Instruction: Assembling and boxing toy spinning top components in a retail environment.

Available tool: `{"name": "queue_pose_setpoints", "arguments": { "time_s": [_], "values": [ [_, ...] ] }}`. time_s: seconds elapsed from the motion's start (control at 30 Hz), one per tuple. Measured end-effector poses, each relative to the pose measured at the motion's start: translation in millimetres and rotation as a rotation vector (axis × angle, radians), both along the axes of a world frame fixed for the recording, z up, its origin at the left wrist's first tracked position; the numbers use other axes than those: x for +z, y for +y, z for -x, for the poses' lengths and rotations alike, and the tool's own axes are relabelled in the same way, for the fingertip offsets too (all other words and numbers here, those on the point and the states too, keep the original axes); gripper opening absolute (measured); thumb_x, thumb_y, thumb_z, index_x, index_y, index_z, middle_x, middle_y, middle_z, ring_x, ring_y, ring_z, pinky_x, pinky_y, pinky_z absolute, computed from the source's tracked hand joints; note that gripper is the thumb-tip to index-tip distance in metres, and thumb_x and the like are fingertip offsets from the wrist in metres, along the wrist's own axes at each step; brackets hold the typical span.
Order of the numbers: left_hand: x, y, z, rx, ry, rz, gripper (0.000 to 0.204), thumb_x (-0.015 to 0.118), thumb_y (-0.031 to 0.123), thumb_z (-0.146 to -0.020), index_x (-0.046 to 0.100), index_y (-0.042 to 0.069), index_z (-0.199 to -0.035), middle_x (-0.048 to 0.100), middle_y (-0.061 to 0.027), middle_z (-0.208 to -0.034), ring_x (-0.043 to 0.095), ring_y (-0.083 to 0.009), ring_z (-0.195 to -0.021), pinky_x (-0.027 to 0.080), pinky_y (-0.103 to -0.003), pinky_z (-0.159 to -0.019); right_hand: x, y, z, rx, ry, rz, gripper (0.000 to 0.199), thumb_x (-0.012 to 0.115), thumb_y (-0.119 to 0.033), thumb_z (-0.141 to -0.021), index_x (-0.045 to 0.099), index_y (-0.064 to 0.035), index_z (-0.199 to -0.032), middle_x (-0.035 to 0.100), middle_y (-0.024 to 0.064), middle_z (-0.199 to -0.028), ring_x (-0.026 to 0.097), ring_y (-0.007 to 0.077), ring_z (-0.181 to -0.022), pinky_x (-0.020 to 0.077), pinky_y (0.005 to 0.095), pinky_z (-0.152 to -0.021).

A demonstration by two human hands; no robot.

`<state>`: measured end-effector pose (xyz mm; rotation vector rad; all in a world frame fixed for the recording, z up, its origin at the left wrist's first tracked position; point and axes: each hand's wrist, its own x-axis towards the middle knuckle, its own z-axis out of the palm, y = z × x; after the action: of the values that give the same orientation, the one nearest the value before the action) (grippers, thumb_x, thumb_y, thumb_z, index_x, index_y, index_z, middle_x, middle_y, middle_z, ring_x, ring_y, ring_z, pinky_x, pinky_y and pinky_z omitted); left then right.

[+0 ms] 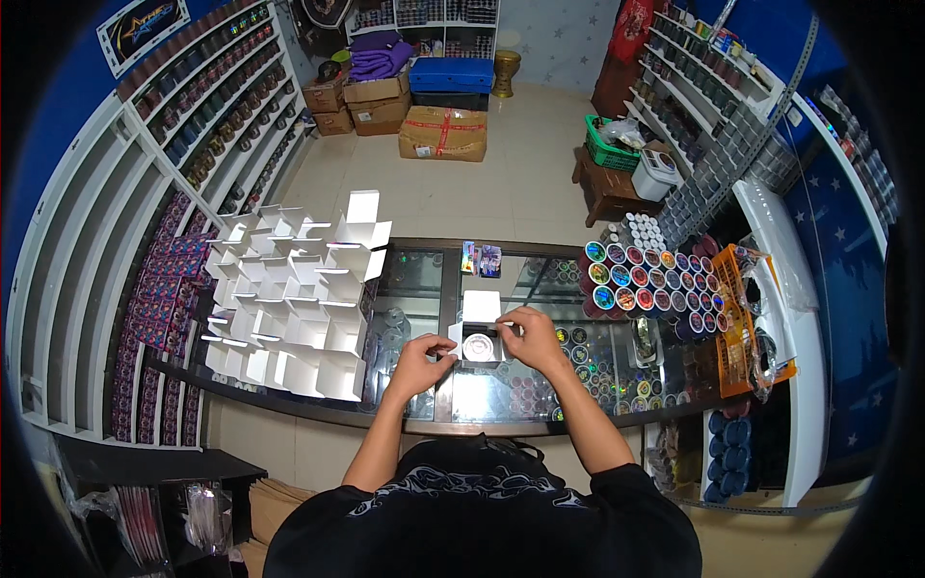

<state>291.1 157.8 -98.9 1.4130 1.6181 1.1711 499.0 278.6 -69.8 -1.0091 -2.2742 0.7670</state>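
Observation:
A small white box (482, 306) stands in front of me on the glass counter with its lid raised. Inside it sits a round, pale-topped container (477, 347). On the left side, my left hand (427, 365) pinches a side flap of the box between thumb and fingers. My right hand (529, 339) is closed at the opposite edge, its fingertips by the base of the lid. Just beyond the box lie small colourful printed packets (481, 258). Many open white boxes (289, 303) are grouped on the counter to the left.
Rows of round jars with colourful lids (639, 276) stand at the right, beside an orange plastic basket (747, 308). The dark-framed glass counter (419, 289) shows more jars beneath it. Cardboard cartons (443, 133) sit on the floor beyond, and shelves of spools (207, 106) line the left wall.

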Motion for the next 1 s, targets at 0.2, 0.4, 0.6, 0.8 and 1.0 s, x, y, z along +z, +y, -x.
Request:
{"name": "queue_pose_setpoints", "arguments": {
  "time_s": [0.2,0.4,0.6,0.8,1.0],
  "values": [
    [-1,0,-3,0.008,-0.095,0.067,0.021,0.069,0.004,-0.077,0.067,-0.002,-0.098,0.068,-0.0098,-0.089,0.065,-0.0151,-0.081,0.051,-0.027,-0.075,-30,-11,-5,-0.160,0.288,0.300,0.018,0.059,0.001,-0.078,0.070,-0.0016,-0.093,0.068,0.0085,-0.084,0.065,0.0157,-0.078,0.0526,0.0270,-0.068],
    [-14,9,-8,0.023,-0.304,0.048,0.038,0.056,-0.002,-0.082,0.057,0.000,-0.119,0.065,-0.0089,-0.084,0.064,-0.0128,-0.077,0.050,-0.025,-0.072,-51,-12,-3,-0.119,0.533,0.599,0.050,0.052,0.014,-0.074,0.059,-0.0040,-0.121,0.058,0.0109,-0.118,0.063,0.0167,-0.090,0.0517,0.0242,-0.075],
    [-18,31,-5,-0.025,-0.395,0.087,0.044,0.050,-0.004,-0.084,0.052,0.003,-0.127,0.058,-0.0033,-0.075,0.061,-0.0099,-0.071,0.049,-0.024,-0.068,-57,0,-3,-0.035,0.479,0.584,0.049,0.052,0.015,-0.072,0.063,-0.0039,-0.116,0.057,0.0106,-0.120,0.062,0.0156,-0.086,0.0515,0.0230,-0.073],
    [-32,39,-4,-0.053,-0.258,0.074,0.037,0.052,-0.002,-0.085,0.057,0.004,-0.120,0.056,-0.0003,-0.073,0.054,-0.0075,-0.065,0.044,-0.021,-0.061,-61,5,-4,-0.063,0.335,0.677,0.042,0.054,0.012,-0.074,0.063,-0.0013,-0.113,0.064,0.0060,-0.104,0.058,0.0077,-0.078,0.0469,0.0195,-0.068],
    [-45,40,-5,0.012,-0.054,-0.094,0.034,0.053,-0.003,-0.083,0.059,0.003,-0.115,0.060,-0.0037,-0.089,0.053,-0.0090,-0.075,0.043,-0.022,-0.068,-69,3,-4,-0.057,0.445,0.731,0.037,0.052,0.012,-0.076,0.062,0.0015,-0.110,0.065,0.0045,-0.097,0.058,0.0060,-0.076,0.0462,0.0191,-0.068]
  ]
}}
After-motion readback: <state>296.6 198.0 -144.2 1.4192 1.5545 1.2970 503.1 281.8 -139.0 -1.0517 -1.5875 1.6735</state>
